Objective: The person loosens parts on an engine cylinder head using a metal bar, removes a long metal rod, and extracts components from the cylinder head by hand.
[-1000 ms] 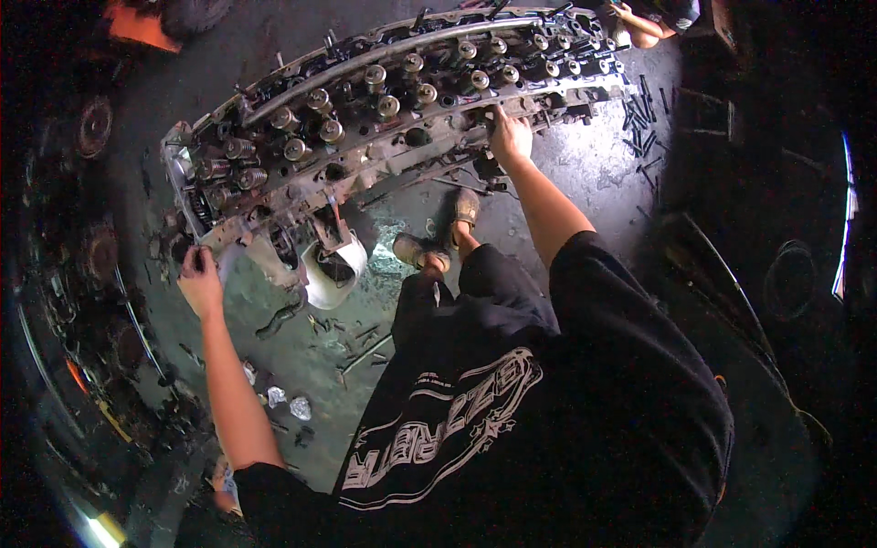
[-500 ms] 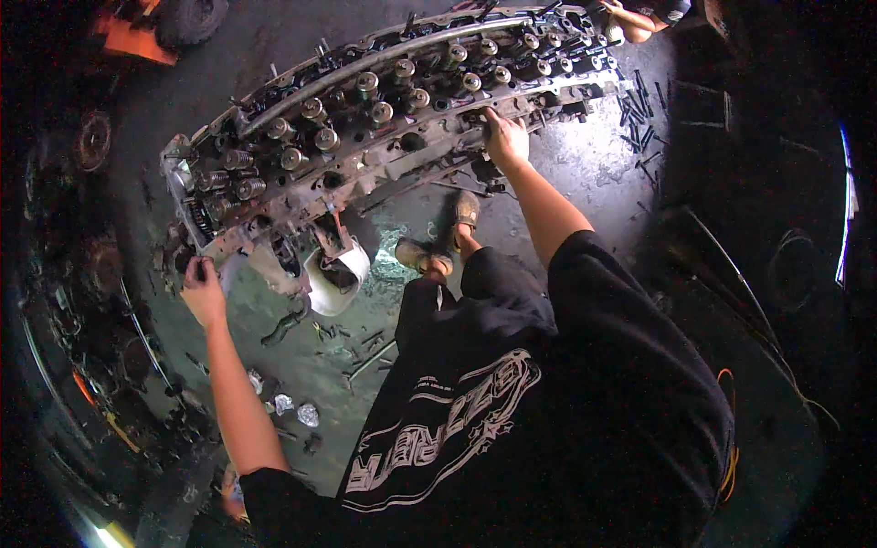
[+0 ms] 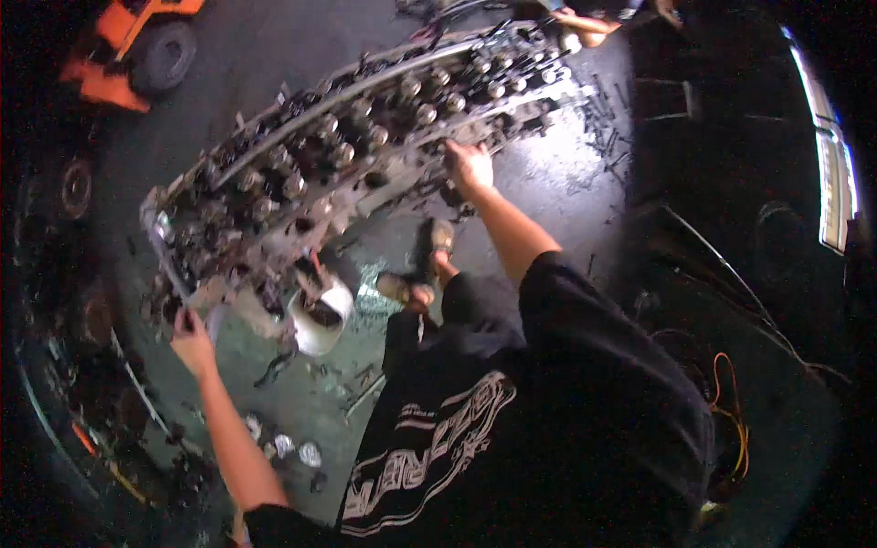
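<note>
A long engine cylinder head [image 3: 388, 187], with rows of round valve springs along its top, stretches across the upper middle, slightly blurred. My left hand [image 3: 194, 345] is closed at its near left corner, fingertips against a dark part. On the near long edge, right of the middle, my right hand [image 3: 471, 170] has its fingers curled over the metal. A white bucket [image 3: 340, 315] sits beside the near side of the cylinder head, partly hidden by it. What lies under my fingertips is hidden.
Another person's hand [image 3: 589, 26] is at the far right end of the cylinder head. Dark bolts [image 3: 614, 137] lie scattered to its right. Silvery crumpled pieces [image 3: 311, 454] and loose tools lie on the floor near my left arm. An orange wheeled machine [image 3: 123, 41] stands far left.
The view has swung, so the cylinder head and both hands appear further left and more of the orange machine shows. Both hands keep their places on the cylinder head.
</note>
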Action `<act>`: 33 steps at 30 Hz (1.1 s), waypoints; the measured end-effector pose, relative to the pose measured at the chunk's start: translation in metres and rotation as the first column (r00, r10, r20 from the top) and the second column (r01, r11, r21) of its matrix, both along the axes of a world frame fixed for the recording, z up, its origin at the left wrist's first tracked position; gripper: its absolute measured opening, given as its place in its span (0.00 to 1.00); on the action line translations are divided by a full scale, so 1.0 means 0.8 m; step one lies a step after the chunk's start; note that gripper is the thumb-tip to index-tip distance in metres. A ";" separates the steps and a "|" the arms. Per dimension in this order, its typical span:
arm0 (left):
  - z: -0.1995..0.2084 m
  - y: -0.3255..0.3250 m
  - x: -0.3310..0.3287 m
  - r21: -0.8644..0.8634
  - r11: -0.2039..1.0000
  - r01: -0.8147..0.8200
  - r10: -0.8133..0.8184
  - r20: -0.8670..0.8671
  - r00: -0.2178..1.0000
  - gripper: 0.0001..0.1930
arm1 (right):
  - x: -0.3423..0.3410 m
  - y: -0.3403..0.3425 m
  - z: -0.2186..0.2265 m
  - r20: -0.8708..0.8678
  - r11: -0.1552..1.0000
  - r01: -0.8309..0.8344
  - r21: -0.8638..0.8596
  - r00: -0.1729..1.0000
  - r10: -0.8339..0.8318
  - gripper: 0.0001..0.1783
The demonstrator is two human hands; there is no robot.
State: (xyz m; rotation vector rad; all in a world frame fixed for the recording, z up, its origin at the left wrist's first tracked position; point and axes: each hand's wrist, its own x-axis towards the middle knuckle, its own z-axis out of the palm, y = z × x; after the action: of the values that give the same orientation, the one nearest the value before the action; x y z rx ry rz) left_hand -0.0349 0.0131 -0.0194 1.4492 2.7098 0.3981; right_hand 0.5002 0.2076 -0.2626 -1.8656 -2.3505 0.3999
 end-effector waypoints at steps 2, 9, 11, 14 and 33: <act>-0.007 -0.008 -0.010 0.024 1.000 -0.006 0.005 0.024 1.000 0.19 | 0.000 -0.004 -0.018 0.039 0.993 0.072 0.099 0.996 -0.076 0.22; -0.013 -0.018 -0.015 -0.043 0.999 -0.006 0.005 -0.028 1.000 0.17 | -0.015 -0.006 -0.002 0.032 0.999 0.043 -0.016 0.999 -0.043 0.24; -0.012 -0.021 -0.012 -0.012 1.000 0.022 -0.023 -0.075 0.997 0.17 | -0.012 -0.005 0.016 -0.020 0.998 0.020 -0.060 1.000 -0.021 0.26; -0.010 -0.019 -0.010 0.032 0.998 0.046 -0.044 -0.058 0.997 0.16 | -0.008 -0.011 0.015 -0.067 0.994 0.076 0.083 0.995 -0.070 0.18; 0.021 0.012 0.052 -0.139 0.990 -0.006 -0.041 -0.332 0.943 0.14 | 0.006 0.006 0.019 0.156 0.989 0.077 -0.123 0.986 -0.057 0.28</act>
State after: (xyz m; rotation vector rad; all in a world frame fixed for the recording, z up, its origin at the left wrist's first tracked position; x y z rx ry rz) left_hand 0.0063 0.0230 -0.0029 1.6309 2.9013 -0.0458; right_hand 0.5051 0.2122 -0.2473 -2.0972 -2.4013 0.4253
